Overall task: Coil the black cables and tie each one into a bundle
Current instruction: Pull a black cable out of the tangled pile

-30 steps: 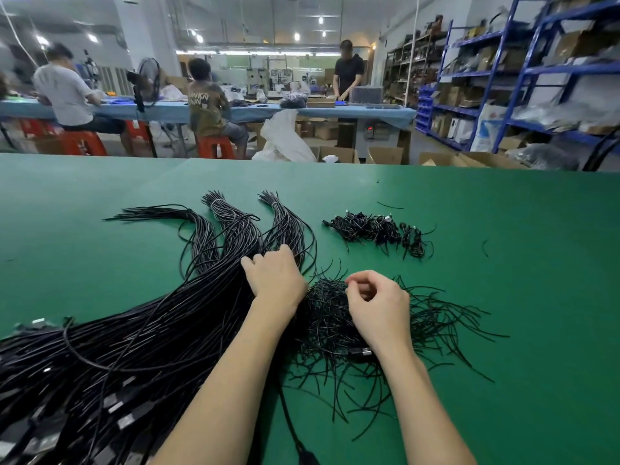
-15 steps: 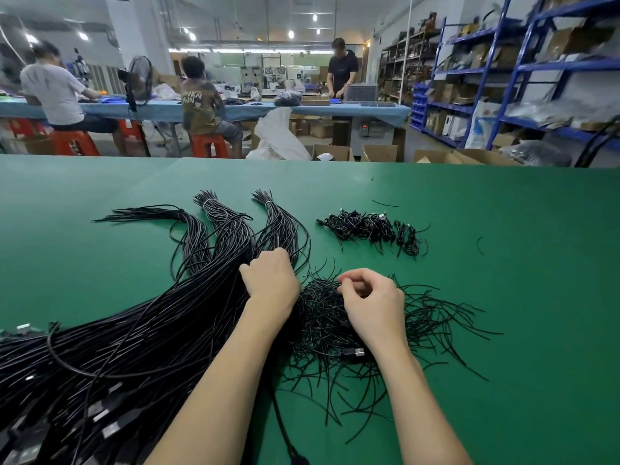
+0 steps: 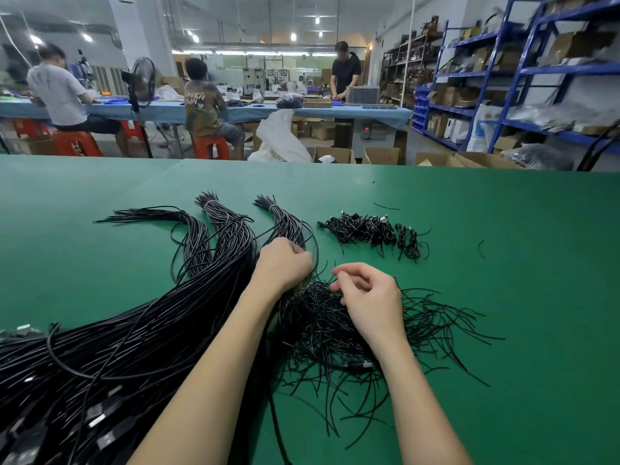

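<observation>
A big sheaf of long black cables fans across the left of the green table, its far ends bound in bunches. My left hand sits at the sheaf's right edge, fingers curled around a black cable that loops out beside it. My right hand hovers with curled fingers over a loose heap of thin black ties. Whether it pinches a tie is hidden. A connector lies under my right wrist. Coiled, tied bundles lie in a row beyond the hands.
Stray tie pieces lie on the table at the right. Beyond the far edge are cardboard boxes, a white sack, a blue worktable with three people, and blue shelving on the right.
Both hands have shifted slightly away from me. My right hand's fingers have loosened a little above the tie heap. The cables and bundles lie as before.
</observation>
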A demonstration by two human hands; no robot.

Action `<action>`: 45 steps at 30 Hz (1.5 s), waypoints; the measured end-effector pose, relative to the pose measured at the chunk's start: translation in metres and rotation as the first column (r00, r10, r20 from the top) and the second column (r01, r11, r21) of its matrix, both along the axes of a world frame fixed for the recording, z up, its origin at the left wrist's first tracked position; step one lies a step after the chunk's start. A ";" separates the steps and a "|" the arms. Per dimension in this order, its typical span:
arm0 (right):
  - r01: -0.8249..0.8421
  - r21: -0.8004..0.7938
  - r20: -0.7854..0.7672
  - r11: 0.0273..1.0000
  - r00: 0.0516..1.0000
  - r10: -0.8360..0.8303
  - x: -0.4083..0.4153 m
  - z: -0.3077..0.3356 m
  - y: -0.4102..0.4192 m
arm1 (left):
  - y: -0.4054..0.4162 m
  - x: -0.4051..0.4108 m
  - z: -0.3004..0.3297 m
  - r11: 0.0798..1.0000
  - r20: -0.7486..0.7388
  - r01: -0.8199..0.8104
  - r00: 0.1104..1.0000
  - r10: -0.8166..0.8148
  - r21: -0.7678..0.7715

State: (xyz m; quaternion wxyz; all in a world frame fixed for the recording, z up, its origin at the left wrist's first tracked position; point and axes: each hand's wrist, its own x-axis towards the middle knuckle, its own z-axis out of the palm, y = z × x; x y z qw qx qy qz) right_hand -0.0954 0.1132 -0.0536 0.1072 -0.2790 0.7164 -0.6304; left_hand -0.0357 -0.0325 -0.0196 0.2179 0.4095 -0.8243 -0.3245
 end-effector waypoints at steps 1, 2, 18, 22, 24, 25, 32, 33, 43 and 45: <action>-0.059 -0.005 0.046 0.998 0.997 0.059 0.001 0.003 -0.001 | 0.001 -0.001 0.004 0.999 -0.047 0.023 0.999 -0.022 0.030; -0.120 0.001 0.086 0.993 0.989 0.119 0.004 0.006 -0.002 | 0.002 -0.002 0.008 0.996 -0.093 0.051 0.995 -0.044 0.070; -0.139 -0.257 0.482 0.956 0.839 0.252 0.018 0.029 -0.016 | -0.014 0.006 -0.024 0.928 0.016 0.327 0.942 -0.335 0.178; -0.026 -0.344 0.575 0.939 0.784 0.233 -0.006 0.043 0.007 | -0.019 0.005 -0.032 0.902 0.253 0.432 0.870 -0.424 0.025; 0.001 -0.386 0.603 0.923 0.758 0.251 -0.018 0.053 0.021 | -0.020 0.005 -0.038 0.889 0.289 0.458 0.851 -0.439 0.002; -0.003 -0.401 0.597 0.916 0.758 0.263 -0.021 0.058 0.026 | -0.022 0.004 -0.040 0.889 0.300 0.457 0.850 -0.433 -0.011; -0.091 -0.472 0.475 0.877 0.812 0.340 -0.022 0.090 0.048 | -0.029 -0.001 -0.047 0.921 0.356 0.375 0.879 -0.316 -0.109; -0.094 -0.474 0.475 0.875 0.810 0.344 -0.021 0.092 0.051 | -0.030 -0.002 -0.048 0.921 0.359 0.373 0.880 -0.311 -0.117; -0.104 -0.296 0.274 0.949 0.943 0.189 -0.038 0.104 0.102 | -0.028 -0.007 -0.049 0.928 0.311 0.317 0.917 -0.248 -0.197; -0.146 -0.195 0.318 0.970 0.926 0.203 -0.033 0.093 0.084 | -0.024 -0.005 -0.044 0.922 0.245 0.322 0.932 -0.268 -0.216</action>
